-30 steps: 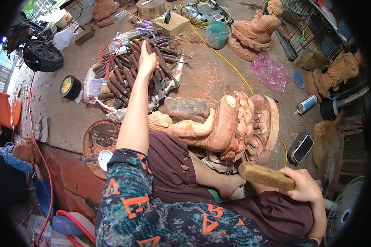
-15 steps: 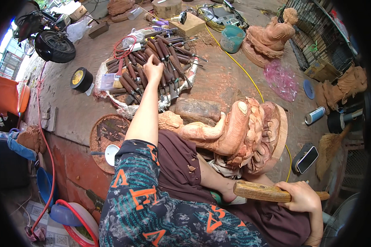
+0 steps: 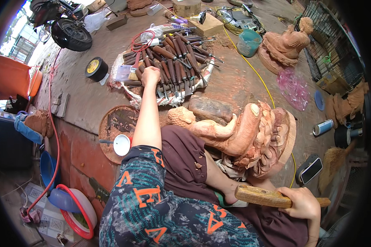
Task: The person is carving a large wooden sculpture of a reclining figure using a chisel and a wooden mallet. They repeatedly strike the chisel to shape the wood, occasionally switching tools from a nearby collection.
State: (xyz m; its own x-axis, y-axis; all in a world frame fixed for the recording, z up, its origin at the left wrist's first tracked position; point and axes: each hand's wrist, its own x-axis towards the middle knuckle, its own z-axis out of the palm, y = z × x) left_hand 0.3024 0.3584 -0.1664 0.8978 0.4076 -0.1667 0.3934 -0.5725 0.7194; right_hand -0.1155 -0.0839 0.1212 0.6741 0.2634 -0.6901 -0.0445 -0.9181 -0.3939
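My left arm reaches out to a heap of carving chisels [image 3: 172,69] with dark wooden handles, spread on a whitish cloth sack [image 3: 175,100]. At the heap's near left side my left hand [image 3: 151,75] is closed, fingers curled down among the handles; what they grip is hidden. My right hand [image 3: 299,202] is wrapped round the handle of a wooden mallet [image 3: 263,196], held level over my right leg. A carved wooden seated figure [image 3: 243,129] lies on its back before me, its curly head to the left, its base to the right. Behind it rests a wooden block [image 3: 210,108].
Beside the chisels are a brush [image 3: 134,71], a clear plastic box [image 3: 123,73] and a black tape roll [image 3: 96,68]. A round tray [image 3: 105,145] carries a white dish [image 3: 121,145]. Further off stand a teal bucket [image 3: 249,43] and another carved figure [image 3: 286,45]. A yellow cord [image 3: 259,88] crosses the floor.
My left hand has moved left and nearer over the chisels, its fingers now curled more tightly. The view has shifted, so the surroundings sit further right. My right hand still holds the mallet.
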